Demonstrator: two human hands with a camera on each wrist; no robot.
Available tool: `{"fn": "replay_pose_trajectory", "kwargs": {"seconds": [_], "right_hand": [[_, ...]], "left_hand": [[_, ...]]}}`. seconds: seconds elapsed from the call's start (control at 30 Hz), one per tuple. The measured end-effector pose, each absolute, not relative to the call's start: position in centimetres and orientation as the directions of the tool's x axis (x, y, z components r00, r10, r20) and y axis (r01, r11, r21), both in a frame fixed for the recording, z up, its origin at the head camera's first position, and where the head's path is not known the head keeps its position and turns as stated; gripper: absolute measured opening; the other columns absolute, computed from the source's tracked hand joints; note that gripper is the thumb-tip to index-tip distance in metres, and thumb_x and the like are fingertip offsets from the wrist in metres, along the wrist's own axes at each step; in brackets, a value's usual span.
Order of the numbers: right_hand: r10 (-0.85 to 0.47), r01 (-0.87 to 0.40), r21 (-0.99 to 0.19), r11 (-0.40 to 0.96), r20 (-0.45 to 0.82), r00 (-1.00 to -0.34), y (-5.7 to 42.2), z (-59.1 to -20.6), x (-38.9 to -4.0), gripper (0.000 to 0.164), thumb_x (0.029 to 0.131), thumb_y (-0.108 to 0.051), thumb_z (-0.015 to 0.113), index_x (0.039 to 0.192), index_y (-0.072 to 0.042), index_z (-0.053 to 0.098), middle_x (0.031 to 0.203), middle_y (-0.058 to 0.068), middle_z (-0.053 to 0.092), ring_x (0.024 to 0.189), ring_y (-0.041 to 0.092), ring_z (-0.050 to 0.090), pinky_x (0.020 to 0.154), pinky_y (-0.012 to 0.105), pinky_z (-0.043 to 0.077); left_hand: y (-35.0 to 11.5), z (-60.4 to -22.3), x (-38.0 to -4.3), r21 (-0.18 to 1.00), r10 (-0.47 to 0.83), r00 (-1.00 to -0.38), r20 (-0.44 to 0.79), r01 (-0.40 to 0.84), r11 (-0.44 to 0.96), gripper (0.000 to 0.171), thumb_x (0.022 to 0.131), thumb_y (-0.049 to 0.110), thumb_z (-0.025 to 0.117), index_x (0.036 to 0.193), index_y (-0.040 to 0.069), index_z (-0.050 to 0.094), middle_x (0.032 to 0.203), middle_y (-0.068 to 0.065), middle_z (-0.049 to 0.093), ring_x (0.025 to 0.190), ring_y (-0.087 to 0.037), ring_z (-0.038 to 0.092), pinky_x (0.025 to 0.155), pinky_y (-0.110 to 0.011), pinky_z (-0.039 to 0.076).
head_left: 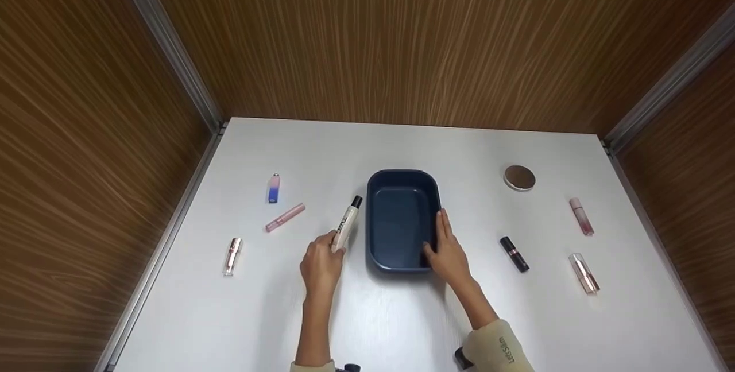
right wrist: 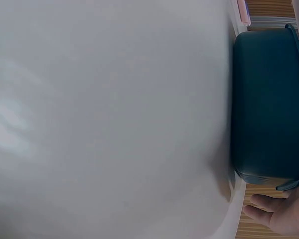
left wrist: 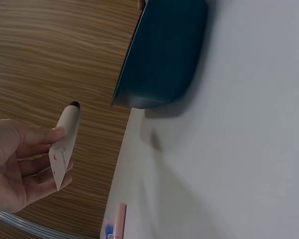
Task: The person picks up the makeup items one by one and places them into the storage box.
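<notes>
A white squeeze tube with a black cap [head_left: 346, 224] is pinched at its flat end by my left hand [head_left: 321, 263], cap pointing away. In the left wrist view the thumb lies on one side of the tube [left wrist: 65, 144] and the fingers on the other. Just right of it stands a dark blue rectangular bin [head_left: 402, 268], with nothing inside. My right hand [head_left: 451, 254] grips the bin's right wall, thumb over the rim inside and fingers along the outside. The right wrist view shows the bin's outer side [right wrist: 269, 104] with the fingers at its lower corner.
On the left lie a pink-and-blue tube [head_left: 274, 188], a pink slim tube [head_left: 285, 217] and a clear-and-rose-gold tube [head_left: 232, 257]. To the right are a round compact [head_left: 519, 178], a black lipstick [head_left: 514, 254], a pink lip gloss [head_left: 581, 216] and a rose-gold tube [head_left: 584, 274]. Wood-grain panels enclose the white table [head_left: 402, 326].
</notes>
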State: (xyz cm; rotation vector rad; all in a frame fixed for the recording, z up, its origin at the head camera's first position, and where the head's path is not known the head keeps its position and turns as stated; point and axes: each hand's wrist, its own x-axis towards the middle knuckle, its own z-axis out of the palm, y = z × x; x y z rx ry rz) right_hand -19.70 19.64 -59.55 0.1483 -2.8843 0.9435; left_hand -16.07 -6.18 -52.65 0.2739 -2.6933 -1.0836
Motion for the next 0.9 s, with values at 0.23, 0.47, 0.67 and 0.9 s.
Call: {"fn": "replay_pose_trajectory", "kwargs": {"seconds": [0.23,0.47,0.67,0.9], "right_hand": [[-0.060,-0.126,-0.587,0.800,0.131,-0.990,19.5,-59.5,-19.7,0.076,0.086,-0.014,0.059,0.146,0.000,0.014,0.150,0.016,0.012,0.098,0.040,0.051,0.072,0.047,0.044],[-0.066,-0.138,-0.588,0.797,0.143,-0.988,19.7,-59.6,-19.7,0.076,0.086,-0.013,0.059,0.145,0.001,0.015,0.151,0.015,0.012,0.104,0.041,0.049,0.075,0.049,0.043],[-0.067,-0.143,-0.590,0.794,0.149,-0.987,19.7,-59.5,-19.7,0.076,0.085,-0.014,0.059,0.145,0.002,0.015,0.151,0.016,0.012,0.104,0.041,0.049,0.074,0.049,0.044],[-0.061,-0.133,-0.600,0.789,0.139,-0.988,19.7,-59.6,-19.8,0.076,0.086,-0.014,0.059,0.145,0.001,0.014,0.151,0.014,0.010,0.105,0.041,0.049,0.074,0.049,0.044]], "left_hand": [[-5.5,-52.6,-16.1,0.699,-0.241,-0.959,0.150,-0.069,0.711,0.038,0.072,0.004,0.073,0.109,0.004,0.067,0.100,-0.010,0.066,0.087,-0.030,0.060,0.067,-0.045,0.047],[-4.9,-52.7,-16.3,0.692,-0.218,-0.961,0.172,-0.039,0.721,0.037,0.072,0.005,0.074,0.108,0.003,0.067,0.097,-0.010,0.066,0.084,-0.029,0.060,0.065,-0.043,0.047],[-4.3,-52.4,-16.5,0.698,-0.204,-0.966,0.156,-0.038,0.715,0.038,0.073,0.006,0.074,0.110,0.002,0.066,0.100,-0.011,0.066,0.085,-0.029,0.060,0.067,-0.044,0.047],[-3.6,-52.3,-16.6,0.692,-0.178,-0.969,0.171,-0.010,0.722,0.038,0.073,0.008,0.075,0.110,0.003,0.066,0.099,-0.011,0.066,0.085,-0.028,0.060,0.067,-0.043,0.047]]}}
